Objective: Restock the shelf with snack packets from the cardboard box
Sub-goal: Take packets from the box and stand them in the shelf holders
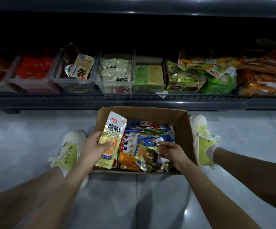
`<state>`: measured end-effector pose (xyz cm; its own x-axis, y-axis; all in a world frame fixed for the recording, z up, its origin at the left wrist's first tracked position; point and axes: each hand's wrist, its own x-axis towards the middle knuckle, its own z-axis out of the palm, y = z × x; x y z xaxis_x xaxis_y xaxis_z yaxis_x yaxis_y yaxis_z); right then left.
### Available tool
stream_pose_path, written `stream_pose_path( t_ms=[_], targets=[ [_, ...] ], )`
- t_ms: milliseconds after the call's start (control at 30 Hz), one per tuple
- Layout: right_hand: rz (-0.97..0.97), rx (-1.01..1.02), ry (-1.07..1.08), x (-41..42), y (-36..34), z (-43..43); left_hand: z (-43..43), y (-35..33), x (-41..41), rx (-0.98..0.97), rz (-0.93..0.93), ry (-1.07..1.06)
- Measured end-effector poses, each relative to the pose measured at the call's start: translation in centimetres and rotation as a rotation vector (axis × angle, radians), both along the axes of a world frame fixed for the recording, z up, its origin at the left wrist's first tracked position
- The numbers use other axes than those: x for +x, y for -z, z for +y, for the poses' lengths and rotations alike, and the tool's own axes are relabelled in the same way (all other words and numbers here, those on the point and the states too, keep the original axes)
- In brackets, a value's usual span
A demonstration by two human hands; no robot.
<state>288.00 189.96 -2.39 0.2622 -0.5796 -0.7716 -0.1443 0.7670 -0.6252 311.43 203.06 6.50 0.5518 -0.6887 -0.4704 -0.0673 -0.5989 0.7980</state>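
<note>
An open cardboard box [181, 128] stands on the floor between my feet, filled with several snack packets [138, 142] in blue, red, orange and gold. My left hand [95, 146] grips a stack of gold-and-white packets [112, 134] over the box's left side, thumb on the front. Lower right in the box, my right hand [171, 150] reaches among the packets, its fingers curled on a blue-and-white packet [158, 142]. The low shelf [134, 98] runs across just beyond the box.
Clear plastic bins [117, 71] and open cartons of snacks line the shelf, with green bags [216, 80] and orange bags [262, 76] at the right. My green shoes [67, 149] [203, 141] flank the box on the grey tiled floor. A dark shelf overhangs above.
</note>
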Motion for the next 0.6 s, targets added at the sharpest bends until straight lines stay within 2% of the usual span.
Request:
stream_pose_path(
  t_ms=[167, 300, 367, 433, 533, 600],
  targets=[
    [0.189, -0.017, -0.043, -0.4, 3.2, 0.4, 0.2, 1.7, 0.4, 0.019, -0.004, -0.103],
    [0.521, -0.107, -0.356, 0.1, 6.1, -0.5, -0.4, 2.4, 0.4, 0.029, 0.003, -0.127],
    [0.610, -0.068, -0.447, 0.4, 7.0, -0.6, -0.5, 2.8, 0.3, 0.046, -0.019, -0.121],
    [0.604, -0.024, -0.431, 1.0, 7.5, -0.6, -0.6, 3.2, 0.3, 0.067, -0.036, -0.128],
    [0.582, -0.091, -0.383, 2.3, 7.9, -0.4, -0.8, 3.5, 0.1, 0.078, -0.026, -0.130],
    [0.545, -0.109, -0.280, 3.3, 7.7, -0.4, -0.9, 3.3, 0.0, 0.073, -0.015, -0.117]
  ],
)
